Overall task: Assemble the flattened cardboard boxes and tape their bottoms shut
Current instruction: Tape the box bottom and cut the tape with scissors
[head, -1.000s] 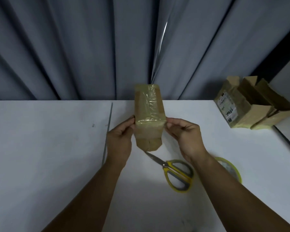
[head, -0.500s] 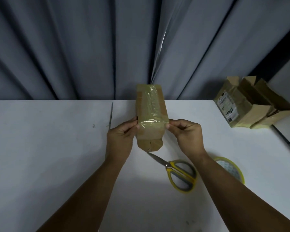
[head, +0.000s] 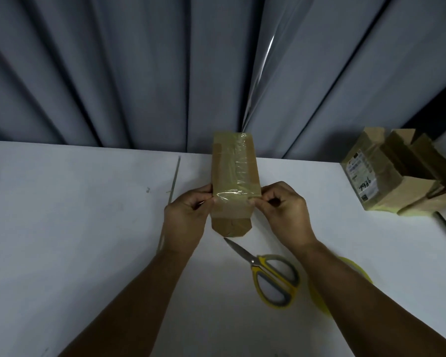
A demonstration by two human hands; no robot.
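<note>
A small brown cardboard box [head: 233, 173] stands on end above the white table [head: 75, 228], its taped face toward me with shiny clear tape running down it and across its lower part. My left hand [head: 187, 217] pinches the box's left edge at the tape band. My right hand [head: 285, 212] pinches the right edge at the same height. A flap juts out below the hands. The yellow tape roll [head: 353, 269] lies behind my right forearm, mostly hidden.
Yellow-and-grey scissors [head: 268, 274] lie shut just below the box, tip toward it. Assembled cardboard boxes [head: 397, 173] with a printed label sit at the far right. Grey curtains hang behind the table. A thin seam [head: 174, 179] crosses the tabletop left of the hands.
The box has tilted slightly and both hands have slid a little along its sides, fingers pressing the tape band at the edges. Scissors and tape roll have not moved.
</note>
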